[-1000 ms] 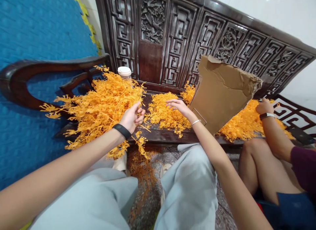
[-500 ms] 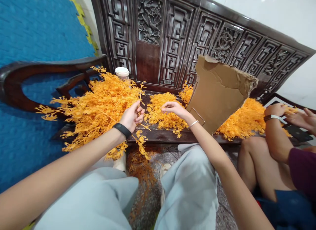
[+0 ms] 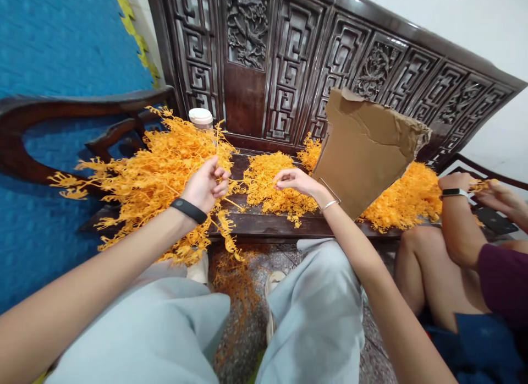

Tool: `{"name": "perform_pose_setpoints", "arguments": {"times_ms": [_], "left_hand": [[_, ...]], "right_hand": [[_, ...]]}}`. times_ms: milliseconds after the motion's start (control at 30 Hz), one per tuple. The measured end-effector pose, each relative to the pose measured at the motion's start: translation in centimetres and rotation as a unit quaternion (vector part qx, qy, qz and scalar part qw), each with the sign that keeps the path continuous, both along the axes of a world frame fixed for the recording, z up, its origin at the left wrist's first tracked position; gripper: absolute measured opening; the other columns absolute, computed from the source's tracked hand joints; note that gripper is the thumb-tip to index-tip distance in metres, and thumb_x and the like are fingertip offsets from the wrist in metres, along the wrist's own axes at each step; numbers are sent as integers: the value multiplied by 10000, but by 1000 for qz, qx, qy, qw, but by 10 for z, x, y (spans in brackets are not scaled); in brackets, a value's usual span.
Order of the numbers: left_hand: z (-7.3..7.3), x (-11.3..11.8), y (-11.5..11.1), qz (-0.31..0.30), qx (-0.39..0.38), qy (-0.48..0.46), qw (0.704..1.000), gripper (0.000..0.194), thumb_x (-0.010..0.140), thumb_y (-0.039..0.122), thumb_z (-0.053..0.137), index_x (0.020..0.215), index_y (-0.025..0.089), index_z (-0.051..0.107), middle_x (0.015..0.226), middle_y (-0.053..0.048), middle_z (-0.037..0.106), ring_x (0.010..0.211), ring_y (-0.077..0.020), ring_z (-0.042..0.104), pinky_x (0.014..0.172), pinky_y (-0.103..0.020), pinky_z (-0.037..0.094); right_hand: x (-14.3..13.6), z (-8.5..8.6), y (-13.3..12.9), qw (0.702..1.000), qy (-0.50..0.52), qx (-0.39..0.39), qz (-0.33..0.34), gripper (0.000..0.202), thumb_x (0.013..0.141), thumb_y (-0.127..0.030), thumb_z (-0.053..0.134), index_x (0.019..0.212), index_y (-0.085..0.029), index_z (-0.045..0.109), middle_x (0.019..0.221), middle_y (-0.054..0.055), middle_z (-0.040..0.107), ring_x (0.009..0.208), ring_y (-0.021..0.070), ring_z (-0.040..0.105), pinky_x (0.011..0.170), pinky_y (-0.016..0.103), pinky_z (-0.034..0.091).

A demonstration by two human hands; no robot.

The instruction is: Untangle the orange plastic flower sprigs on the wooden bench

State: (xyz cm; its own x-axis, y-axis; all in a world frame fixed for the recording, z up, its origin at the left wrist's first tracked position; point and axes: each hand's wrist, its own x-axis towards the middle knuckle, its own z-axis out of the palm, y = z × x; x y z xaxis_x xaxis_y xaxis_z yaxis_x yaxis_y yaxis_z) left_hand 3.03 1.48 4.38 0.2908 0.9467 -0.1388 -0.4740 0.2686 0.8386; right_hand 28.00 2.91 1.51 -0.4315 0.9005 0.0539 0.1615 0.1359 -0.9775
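Observation:
My left hand (image 3: 204, 183), with a black wristband, is closed in a pinch on a thin orange plastic sprig (image 3: 217, 144). A bit of the sprig sticks up above the thumb. Behind and left of this hand spreads a large pile of branching orange plastic sprigs (image 3: 136, 169), some hanging over the bench edge. My right hand (image 3: 296, 181), with a thin bangle, hovers over a smaller heap of loose orange pieces (image 3: 264, 177). Its thumb and fingers are pressed together; whatever lies between the tips is too small to make out.
A brown cardboard sheet (image 3: 363, 153) stands tilted on the dark carved wooden bench (image 3: 247, 106). Behind the pile is a white-lidded jar (image 3: 201, 118). At right, another person's hands (image 3: 457, 183) hold an orange piece beside another heap (image 3: 406, 199). Orange scraps (image 3: 233, 285) litter the floor.
My left hand has moved left and slightly up, away from my right hand, still pinching the sprig. My right hand's fingertips have drawn slightly right. The other person's hands have shifted a little.

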Motion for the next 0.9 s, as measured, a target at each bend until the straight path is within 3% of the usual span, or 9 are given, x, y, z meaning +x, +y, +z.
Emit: {"name": "perform_pose_setpoints", "arguments": {"times_ms": [200, 500, 767, 900], "left_hand": [[-2, -3, 2, 12, -3, 1, 1000, 371, 872, 322, 335, 534, 172, 304, 480, 41, 400, 278, -16, 224, 283, -163, 158], [-8, -6, 3, 13, -13, 5, 1000, 372, 868, 328, 344, 533, 171, 303, 481, 43, 400, 272, -15, 225, 280, -157, 158], [-11, -5, 2, -1, 1, 11, 1000, 355, 841, 336, 399, 539, 168, 321, 493, 40, 408, 287, -14, 231, 287, -151, 159], [-11, 2, -3, -35, 15, 19, 999, 343, 831, 345, 427, 551, 160, 357, 528, 31, 443, 305, -14, 265, 297, -149, 188]], "right_hand": [[-8, 6, -7, 999, 34, -30, 19, 262, 571, -234, 739, 786, -151, 617, 737, 3, 655, 687, 86, 590, 717, 240, 463], [-17, 13, -11, 999, 40, -11, 29, 233, 636, -279, 691, 813, -144, 625, 737, 9, 648, 686, 92, 583, 697, 248, 464], [-19, 8, -2, 987, -82, 100, -95, 88, 656, -209, 602, 690, -129, 598, 615, -2, 602, 535, 81, 532, 541, 218, 426], [-19, 3, 4, 939, -197, 193, -204, 18, 637, -143, 561, 628, -140, 576, 583, -4, 573, 545, 98, 521, 587, 247, 433]]}}
